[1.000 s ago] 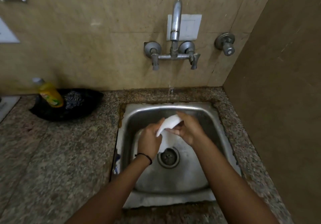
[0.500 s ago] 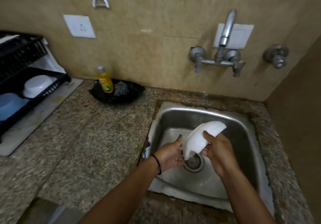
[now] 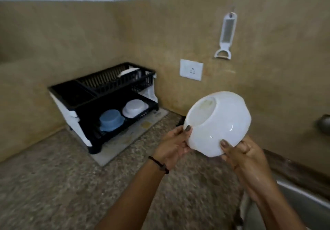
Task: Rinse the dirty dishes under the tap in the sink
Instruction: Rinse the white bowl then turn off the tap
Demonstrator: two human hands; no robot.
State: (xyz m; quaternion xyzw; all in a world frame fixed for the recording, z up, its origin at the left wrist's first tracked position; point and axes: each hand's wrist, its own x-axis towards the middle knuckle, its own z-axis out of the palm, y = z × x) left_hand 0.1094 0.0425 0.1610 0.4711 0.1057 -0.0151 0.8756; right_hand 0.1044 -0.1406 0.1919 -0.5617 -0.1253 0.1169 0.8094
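With my left hand (image 3: 171, 146) and right hand (image 3: 248, 158) both clamped on the glossy white round bowl (image 3: 217, 122), held base-up over the speckled granite counter (image 3: 53, 185) beside the steel sink (image 3: 303, 194), I judge it rinsed and bound for the black plastic dish rack (image 3: 114, 85), though more dishes may wait unseen.

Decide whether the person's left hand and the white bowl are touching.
Touching. The head view shows the left hand gripping the white bowl, its thumb pressed on the outer wall with no gap.
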